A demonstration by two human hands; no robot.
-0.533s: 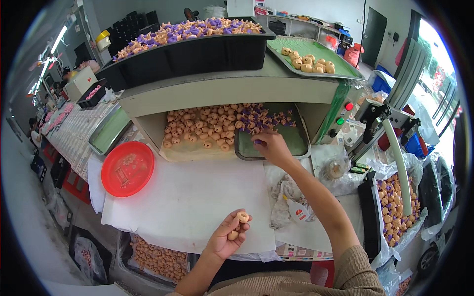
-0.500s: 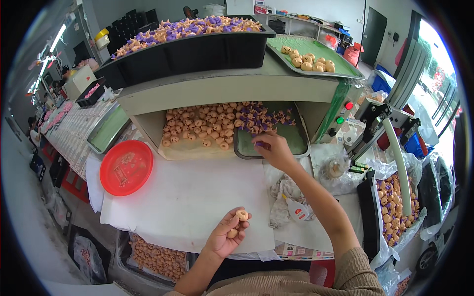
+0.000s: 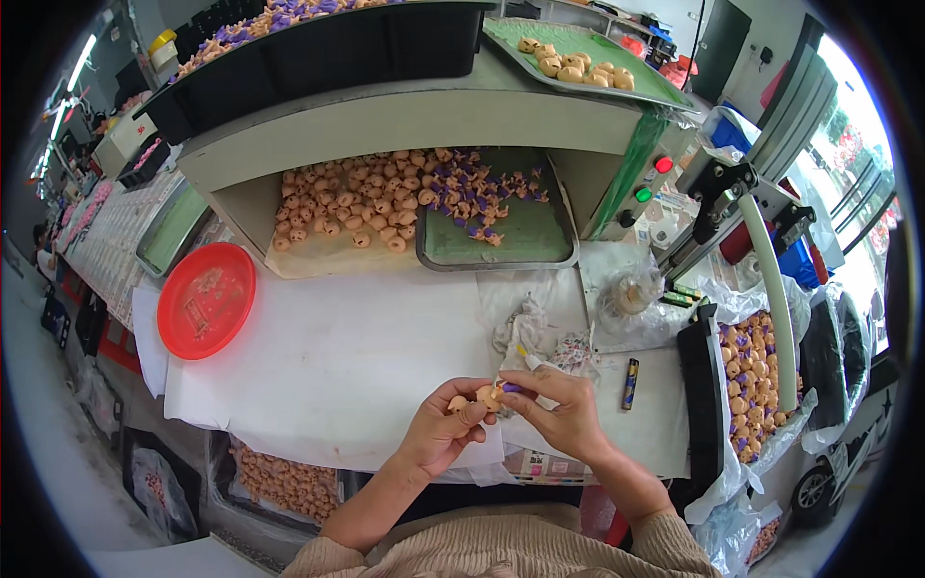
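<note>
Two tan, rounded pieces [image 3: 488,398] sit in the left hand [image 3: 436,431], which I see above the near right corner of the white sheet [image 3: 328,356]. One is pinched out at the fingertips; the other rests deeper, against the curled fingers. The right hand [image 3: 567,412] comes in narrow from the right of that corner, thumb and fingers closed on a small purple piece [image 3: 512,388]. I have that piece right up against the fingertip ball, between the two hands, though the fingers hide from me whether it is seated.

Beyond the sheet, I can make out a heap of tan pieces [image 3: 352,197] and, to its right, a green-bottomed tray [image 3: 535,236] with purple-and-tan pieces [image 3: 462,188] toward its far side. A red dish [image 3: 207,299] overlaps the sheet's left edge. Off its right edge lie a crumpled cloth [image 3: 520,323] and, farther right, a small dark cylinder [image 3: 630,383] with yellow on it.
</note>
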